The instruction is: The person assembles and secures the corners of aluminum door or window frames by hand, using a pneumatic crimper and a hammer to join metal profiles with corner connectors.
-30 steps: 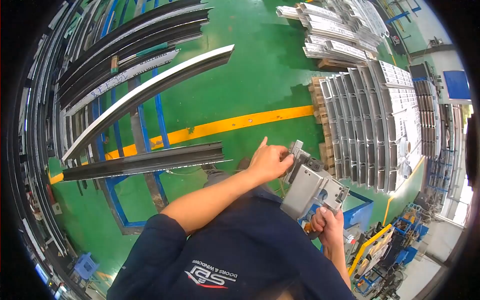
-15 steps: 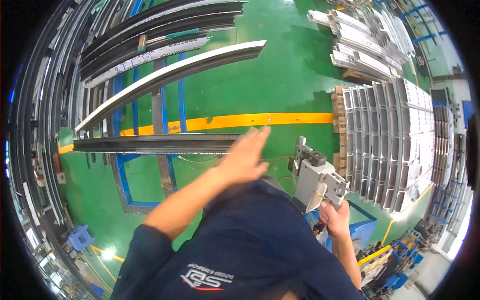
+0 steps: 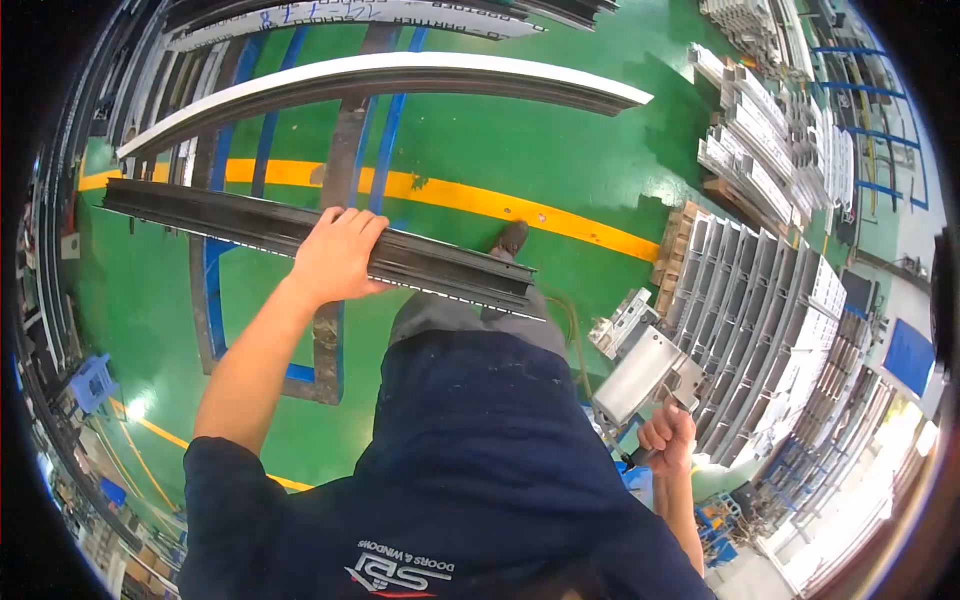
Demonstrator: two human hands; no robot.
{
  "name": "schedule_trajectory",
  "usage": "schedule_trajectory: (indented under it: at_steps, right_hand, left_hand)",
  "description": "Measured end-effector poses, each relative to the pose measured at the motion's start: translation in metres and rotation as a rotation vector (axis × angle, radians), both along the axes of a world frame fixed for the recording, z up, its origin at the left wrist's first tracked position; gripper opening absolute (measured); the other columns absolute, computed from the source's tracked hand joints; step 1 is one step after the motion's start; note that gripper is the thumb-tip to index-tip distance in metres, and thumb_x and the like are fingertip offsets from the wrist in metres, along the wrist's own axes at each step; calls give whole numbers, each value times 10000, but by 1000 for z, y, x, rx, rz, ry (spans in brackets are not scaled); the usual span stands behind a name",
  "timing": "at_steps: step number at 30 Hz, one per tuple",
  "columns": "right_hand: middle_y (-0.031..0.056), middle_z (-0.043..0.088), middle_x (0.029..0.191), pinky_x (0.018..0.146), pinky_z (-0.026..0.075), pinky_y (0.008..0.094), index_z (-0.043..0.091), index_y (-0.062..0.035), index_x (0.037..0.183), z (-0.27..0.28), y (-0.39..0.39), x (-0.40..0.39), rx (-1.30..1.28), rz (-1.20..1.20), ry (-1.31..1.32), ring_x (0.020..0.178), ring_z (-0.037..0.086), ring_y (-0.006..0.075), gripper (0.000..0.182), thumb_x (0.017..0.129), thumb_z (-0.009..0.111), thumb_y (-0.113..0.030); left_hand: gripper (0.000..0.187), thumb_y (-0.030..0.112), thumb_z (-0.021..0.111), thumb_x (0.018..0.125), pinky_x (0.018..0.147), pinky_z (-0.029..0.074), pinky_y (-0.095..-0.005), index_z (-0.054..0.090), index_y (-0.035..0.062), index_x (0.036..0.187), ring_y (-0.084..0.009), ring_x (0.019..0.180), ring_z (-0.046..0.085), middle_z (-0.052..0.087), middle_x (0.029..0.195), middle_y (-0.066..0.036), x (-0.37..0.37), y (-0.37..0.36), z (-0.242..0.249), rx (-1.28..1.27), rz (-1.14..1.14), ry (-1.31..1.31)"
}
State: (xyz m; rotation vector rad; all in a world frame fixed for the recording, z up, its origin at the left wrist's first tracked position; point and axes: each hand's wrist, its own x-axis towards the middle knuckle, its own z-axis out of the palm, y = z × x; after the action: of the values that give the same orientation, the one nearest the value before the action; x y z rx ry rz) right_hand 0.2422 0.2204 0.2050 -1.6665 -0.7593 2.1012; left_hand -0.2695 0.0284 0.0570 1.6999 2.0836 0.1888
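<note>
My left hand [image 3: 340,255] is closed over the middle of a long dark metal profile [image 3: 455,268], its fingers across the top and its thumb at the near side. The profile lies at a slant in front of my body, over a blue and dark metal stand. To the right, my right hand [image 3: 668,438] is wrapped round the handle of a grey boxy powered hand tool [image 3: 640,378]. The tool's metal head points up and to the left, apart from the profile's right end.
A second profile with a white top [image 3: 400,68] lies farther off on the stand [image 3: 328,350]. Stacked grey profiles [image 3: 745,325] rest on a wooden pallet [image 3: 676,250] at right. A yellow line [image 3: 470,203] crosses the green floor. A hose [image 3: 572,330] hangs beside the tool.
My left hand has come down and left onto the dark profile and closed on it. The profile's right end is now in sight. My view has shifted; the right hand still holds the tool.
</note>
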Motion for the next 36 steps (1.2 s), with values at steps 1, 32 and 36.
schedule_trajectory:
  at_steps: [1, 32, 36]
  right_hand:
    - [-55, 338, 560, 416, 325, 296, 488, -136, 879, 1, 4, 2, 2, 21, 8, 401, 332, 84, 160, 1011, 540, -211]
    - [171, 655, 683, 675, 534, 489, 674, -89, 810, 17, 69, -114, 607, 1828, -654, 720, 667, 409, 273, 726, 811, -310]
    - [164, 647, 668, 670, 532, 488, 671, -88, 807, 14, 70, -113, 695, 1904, -637, 707, 664, 402, 270, 724, 808, -305]
  left_hand:
    - [862, 524, 877, 643, 1101, 388, -504, 568, 34, 1281, -290, 1177, 585, 620, 1197, -114, 1, -1, 0, -7, -3, 6]
    - [963, 376, 945, 494, 1083, 394, -488, 532, 55, 1302, -296, 1191, 571, 596, 1276, -112, 7, -18, -4, 134, 6, 44]
    - [951, 370, 940, 497, 1080, 398, -487, 535, 54, 1297, -294, 1185, 575, 599, 1272, -111, 8, -18, -4, 164, 13, 54]
